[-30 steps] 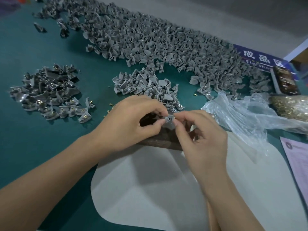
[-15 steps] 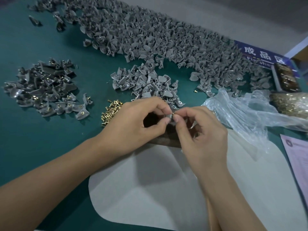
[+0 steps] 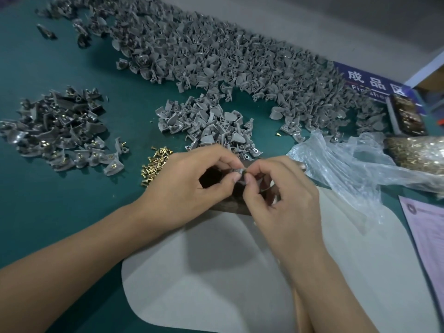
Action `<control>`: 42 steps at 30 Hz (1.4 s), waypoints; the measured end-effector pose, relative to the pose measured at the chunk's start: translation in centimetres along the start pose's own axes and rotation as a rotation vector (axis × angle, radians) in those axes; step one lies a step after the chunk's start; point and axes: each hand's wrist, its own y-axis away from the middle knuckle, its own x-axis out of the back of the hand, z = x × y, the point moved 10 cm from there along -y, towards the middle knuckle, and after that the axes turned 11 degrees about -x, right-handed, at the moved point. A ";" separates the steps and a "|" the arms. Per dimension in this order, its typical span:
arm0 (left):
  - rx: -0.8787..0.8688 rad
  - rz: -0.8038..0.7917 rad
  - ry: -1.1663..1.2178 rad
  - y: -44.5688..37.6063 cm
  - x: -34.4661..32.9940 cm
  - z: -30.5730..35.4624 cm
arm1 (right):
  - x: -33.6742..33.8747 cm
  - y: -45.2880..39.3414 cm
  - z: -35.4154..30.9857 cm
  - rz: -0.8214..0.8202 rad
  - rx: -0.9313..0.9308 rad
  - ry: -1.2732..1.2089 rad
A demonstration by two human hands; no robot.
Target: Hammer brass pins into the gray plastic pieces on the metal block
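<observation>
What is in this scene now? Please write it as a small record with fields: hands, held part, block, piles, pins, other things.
left hand: left hand pinches a gray plastic piece
right hand: right hand pinches at the same piece; a pin there is too small to confirm
block: metal block, mostly hidden under the hands
piles: large pile of gray pieces far; small pile near the hands; pieces with pins fitted at left
loose pins: brass pins beside the left hand
other: plastic bag, white mat
</observation>
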 end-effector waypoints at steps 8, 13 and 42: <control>-0.001 0.016 0.012 0.0 0.1 0.0 | 0.4 -0.2 0.0 0.008 -0.013 -0.037; -0.037 0.007 -0.033 0.0 0.1 0.6 | 0.2 0.0 -0.4 0.000 0.047 0.043; 0.071 -0.090 -0.113 -0.8 0.8 -0.9 | 4.1 0.2 9.0 -0.098 -0.620 0.401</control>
